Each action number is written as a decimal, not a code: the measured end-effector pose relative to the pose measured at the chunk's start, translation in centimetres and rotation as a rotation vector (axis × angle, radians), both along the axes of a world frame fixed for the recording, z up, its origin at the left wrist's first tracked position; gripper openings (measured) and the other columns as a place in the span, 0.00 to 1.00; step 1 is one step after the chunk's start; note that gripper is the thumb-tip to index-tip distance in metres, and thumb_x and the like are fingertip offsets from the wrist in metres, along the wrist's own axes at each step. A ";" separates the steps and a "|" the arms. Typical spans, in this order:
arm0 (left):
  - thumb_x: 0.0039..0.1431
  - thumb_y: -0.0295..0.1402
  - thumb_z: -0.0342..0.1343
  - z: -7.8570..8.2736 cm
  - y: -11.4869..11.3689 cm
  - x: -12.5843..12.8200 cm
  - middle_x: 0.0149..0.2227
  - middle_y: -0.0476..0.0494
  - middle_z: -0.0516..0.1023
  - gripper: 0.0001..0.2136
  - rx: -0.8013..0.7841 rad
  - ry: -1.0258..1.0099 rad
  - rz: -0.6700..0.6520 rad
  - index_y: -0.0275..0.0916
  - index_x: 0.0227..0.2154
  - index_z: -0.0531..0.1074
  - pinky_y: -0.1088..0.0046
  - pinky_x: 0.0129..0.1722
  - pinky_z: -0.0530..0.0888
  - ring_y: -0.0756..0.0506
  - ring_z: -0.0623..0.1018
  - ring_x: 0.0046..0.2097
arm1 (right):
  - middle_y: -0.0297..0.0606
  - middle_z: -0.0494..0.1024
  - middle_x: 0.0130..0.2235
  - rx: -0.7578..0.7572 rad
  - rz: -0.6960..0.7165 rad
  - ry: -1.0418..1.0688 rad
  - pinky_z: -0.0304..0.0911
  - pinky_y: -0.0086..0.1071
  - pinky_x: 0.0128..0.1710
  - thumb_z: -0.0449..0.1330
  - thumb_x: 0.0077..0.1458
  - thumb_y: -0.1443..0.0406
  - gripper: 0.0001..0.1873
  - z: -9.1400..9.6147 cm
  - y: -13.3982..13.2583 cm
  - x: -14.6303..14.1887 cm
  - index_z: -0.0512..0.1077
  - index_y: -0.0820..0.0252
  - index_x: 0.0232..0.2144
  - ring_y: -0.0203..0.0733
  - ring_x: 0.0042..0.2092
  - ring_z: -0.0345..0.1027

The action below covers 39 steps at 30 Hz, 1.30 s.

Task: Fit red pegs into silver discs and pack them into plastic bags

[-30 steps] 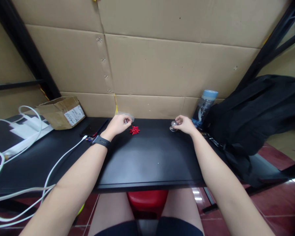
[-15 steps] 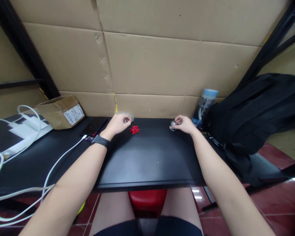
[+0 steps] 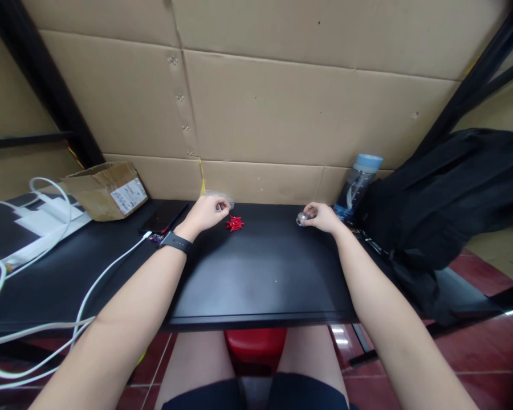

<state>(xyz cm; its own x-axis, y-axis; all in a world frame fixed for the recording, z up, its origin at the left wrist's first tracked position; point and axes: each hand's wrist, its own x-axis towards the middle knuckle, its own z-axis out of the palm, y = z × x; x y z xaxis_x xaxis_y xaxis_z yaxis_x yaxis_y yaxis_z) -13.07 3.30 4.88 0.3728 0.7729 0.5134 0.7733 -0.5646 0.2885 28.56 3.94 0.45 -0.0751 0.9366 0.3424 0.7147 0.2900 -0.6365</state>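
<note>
My left hand [image 3: 208, 211], with a dark watch on its wrist, is closed in a pinch at the back left of the black table [image 3: 256, 273]. What sits between its fingertips is too small to make out. Behind it lies a clear plastic bag or film [image 3: 223, 199], partly hidden by the hand. Just right of those fingers is a small pile of red slender pieces [image 3: 235, 223], whose kind I cannot tell. Farther right, my right hand [image 3: 321, 216] grips a small round shiny object [image 3: 301, 218], silvery or clear, close to the tabletop.
A cardboard box [image 3: 106, 191], a dark phone [image 3: 165, 217] and white cables [image 3: 92, 287] occupy the left side. A blue-capped bottle [image 3: 359, 185] and a black backpack [image 3: 444, 199] stand at right. A cardboard wall [image 3: 273, 114] closes off the back.
The round object in my right hand has tilted a little, and its flat clear rim shows less. My left hand stays nearly in place. The view has shifted slightly.
</note>
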 end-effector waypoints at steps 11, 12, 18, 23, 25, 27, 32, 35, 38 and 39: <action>0.56 0.34 0.56 -0.3 0.4 -0.2 0.33 0.46 0.83 0.08 -0.008 -0.003 -0.013 0.40 0.31 0.81 0.73 0.36 0.72 0.45 0.80 0.34 | 0.35 0.82 0.33 -0.079 0.036 -0.001 0.70 0.35 0.41 0.73 0.34 0.64 0.19 -0.7 0.3 0.2 0.76 0.58 0.33 0.43 0.36 0.76; 0.56 0.33 0.56 -0.3 0.5 -0.2 0.33 0.46 0.83 0.08 -0.007 -0.007 -0.010 0.40 0.31 0.81 0.72 0.36 0.72 0.45 0.80 0.34 | 0.36 0.82 0.33 -0.080 0.036 0.010 0.71 0.35 0.42 0.73 0.34 0.64 0.20 -0.8 0.4 0.2 0.75 0.58 0.34 0.43 0.37 0.76; 0.55 0.33 0.56 -1.2 1.0 -0.7 0.33 0.46 0.83 0.10 -0.022 -0.036 0.001 0.40 0.36 0.80 0.72 0.38 0.73 0.45 0.80 0.34 | 0.34 0.81 0.33 -0.069 0.015 0.078 0.71 0.35 0.42 0.73 0.33 0.66 0.25 -1.5 0.4 0.0 0.74 0.58 0.38 0.40 0.36 0.75; 0.62 0.34 0.51 -1.8 0.1 -0.7 0.39 0.42 0.82 0.10 0.091 0.031 0.103 0.41 0.38 0.78 0.68 0.43 0.74 0.42 0.80 0.41 | 0.32 0.79 0.33 -0.033 0.009 0.154 0.70 0.35 0.43 0.74 0.32 0.62 0.26 -2.6 0.2 -0.4 0.74 0.59 0.38 0.39 0.35 0.74; 0.64 0.34 0.49 -2.0 -0.6 -0.4 0.41 0.40 0.82 0.11 0.141 0.071 0.164 0.42 0.39 0.77 0.67 0.46 0.73 0.40 0.79 0.45 | 0.33 0.79 0.33 -0.014 -0.002 0.184 0.70 0.35 0.44 0.73 0.33 0.61 0.27 -3.0 0.0 -0.5 0.74 0.59 0.39 0.39 0.36 0.74; 0.65 0.35 0.48 -2.2 -1.3 -0.2 0.42 0.39 0.81 0.12 0.140 0.117 0.211 0.43 0.42 0.76 0.66 0.47 0.73 0.39 0.79 0.47 | 0.34 0.79 0.34 0.004 -0.022 0.189 0.70 0.36 0.45 0.73 0.34 0.61 0.27 -3.4 -0.2 -0.6 0.74 0.59 0.41 0.41 0.37 0.75; 0.67 0.37 0.47 -3.1 -2.7 0.3 0.52 0.33 0.78 0.15 0.047 0.220 0.318 0.40 0.50 0.73 0.60 0.49 0.72 0.36 0.76 0.53 | 0.43 0.81 0.44 0.059 -0.150 0.084 0.69 0.42 0.50 0.75 0.35 0.58 0.35 -3.3 -1.9 -1.0 0.72 0.55 0.48 0.50 0.46 0.77; 0.69 0.39 0.41 -3.7 -3.5 0.4 0.55 0.30 0.75 0.19 -0.087 0.238 0.395 0.38 0.53 0.71 0.54 0.52 0.71 0.34 0.74 0.56 | 0.50 0.77 0.56 -0.003 -0.252 -0.085 0.64 0.49 0.57 0.73 0.41 0.51 0.40 -2.7 -3.9 -1.6 0.70 0.55 0.56 0.57 0.57 0.71; 0.70 0.41 0.39 -4.1 -4.2 0.3 0.60 0.30 0.72 0.22 -0.180 0.234 0.427 0.37 0.56 0.69 0.50 0.56 0.68 0.34 0.72 0.59 | 0.52 0.64 0.67 -0.141 -0.347 -0.297 0.53 0.51 0.64 0.62 0.54 0.44 0.42 -2.1 -6.4 -2.7 0.63 0.59 0.64 0.59 0.67 0.57; 0.70 0.42 0.39 -4.2 -4.5 0.3 0.61 0.31 0.71 0.22 -0.197 0.234 0.425 0.37 0.57 0.69 0.50 0.58 0.67 0.35 0.71 0.60 | 0.52 0.60 0.69 -0.189 -0.363 -0.358 0.50 0.51 0.66 0.57 0.58 0.43 0.42 -1.9 -7.1 -3.2 0.61 0.61 0.66 0.58 0.70 0.52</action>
